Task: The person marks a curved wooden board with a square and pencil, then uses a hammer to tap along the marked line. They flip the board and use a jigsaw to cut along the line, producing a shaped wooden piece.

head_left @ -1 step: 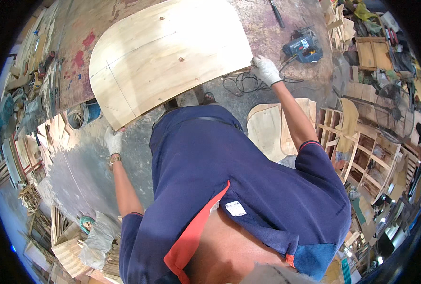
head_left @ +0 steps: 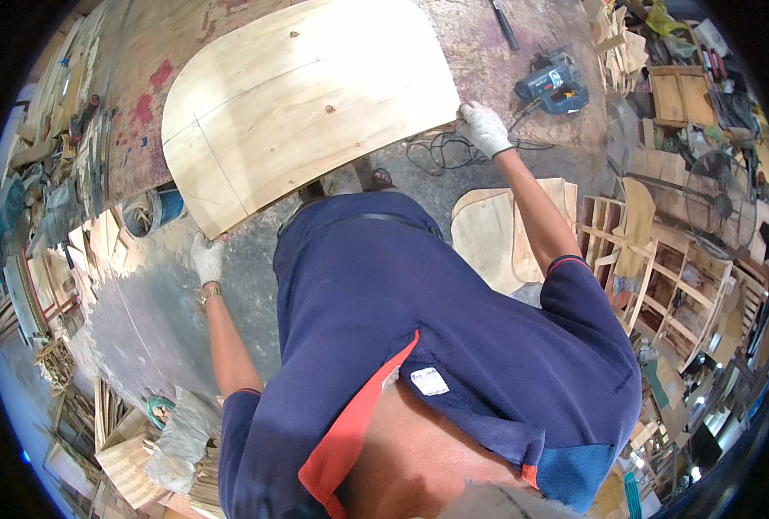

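Observation:
A large pale plywood panel (head_left: 315, 112) with rounded corners and pencil lines lies on the stained workbench (head_left: 133, 104), its near edge jutting over the bench front. My left hand (head_left: 207, 258), in a white glove, is closed on the panel's near left corner. At the near right corner my right hand (head_left: 485, 130), gloved too, grips the edge with its fingers. The thumbs and fingertips are partly hidden by the wood. To the right of the panel a blue jigsaw (head_left: 553, 86) rests on the bench.
A black cable (head_left: 436, 154) hangs in loops at the bench front. Cut plywood pieces (head_left: 484, 238) stand on the floor at right, near wooden frames (head_left: 683, 294) and a fan (head_left: 715, 203). A bucket (head_left: 152, 212) is below the bench at left. A dark-handled tool (head_left: 505, 26) lies at the back.

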### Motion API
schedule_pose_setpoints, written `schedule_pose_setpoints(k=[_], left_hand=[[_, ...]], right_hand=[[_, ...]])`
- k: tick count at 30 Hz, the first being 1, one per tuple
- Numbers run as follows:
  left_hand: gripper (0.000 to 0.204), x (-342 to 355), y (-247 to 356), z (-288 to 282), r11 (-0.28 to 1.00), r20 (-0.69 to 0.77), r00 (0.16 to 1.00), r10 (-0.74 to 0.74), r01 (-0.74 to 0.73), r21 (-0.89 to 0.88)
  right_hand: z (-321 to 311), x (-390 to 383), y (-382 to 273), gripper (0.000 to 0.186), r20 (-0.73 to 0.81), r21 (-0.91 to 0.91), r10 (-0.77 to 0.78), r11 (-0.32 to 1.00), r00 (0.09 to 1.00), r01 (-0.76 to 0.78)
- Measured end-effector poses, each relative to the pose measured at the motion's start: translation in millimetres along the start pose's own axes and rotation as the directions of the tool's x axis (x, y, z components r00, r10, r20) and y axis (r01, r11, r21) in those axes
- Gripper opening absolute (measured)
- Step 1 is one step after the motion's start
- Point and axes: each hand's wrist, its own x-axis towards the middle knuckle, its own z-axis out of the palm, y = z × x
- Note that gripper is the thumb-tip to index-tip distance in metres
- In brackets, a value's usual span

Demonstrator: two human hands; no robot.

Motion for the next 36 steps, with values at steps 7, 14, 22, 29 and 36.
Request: schedule_pose_setpoints(k=[7, 14, 22, 29, 36], left_hand=[[0.045, 6.0, 25.6, 1.3, 0.923, -0.030, 0.999, 0.014, -0.002, 0.384], [0.049, 9.0, 26.4, 8.5, 0.873, -0.094, 0.996, -0.011, 0.055, 0.485], [0.046, 7.2, 17.2, 14.7, 0.907, -0.130, 0.987, 0.091, -0.028, 0.421], [0.040, 8.0, 1.2, 15.2, 0.936, -0.127, 0.989, 0.080, -0.031, 0.351], [0.038, 9.1, -22.4, 21.4, 0.955, -0.179, 0.972, 0.153, -0.098, 0.280]], right_hand=[[-2.0, 16.7, 19.3, 0.014, -0.093, 0.268, -0.070, 0.959, 0.993, 0.093], [10.5, 18.6, 10.8, 0.022, -0.040, 0.173, 0.115, 0.979, 0.993, -0.107], [7.8, 14.0, 13.1, 0.025, -0.064, 0.077, 0.013, 0.997, 0.998, -0.008], [10.4, 13.7, 15.4, 0.021, -0.094, 0.061, -0.038, 0.997, 0.995, 0.044], [18.4, 8.8, 16.2, 0.020, -0.189, 0.063, -0.057, 0.996, 0.980, 0.070]])
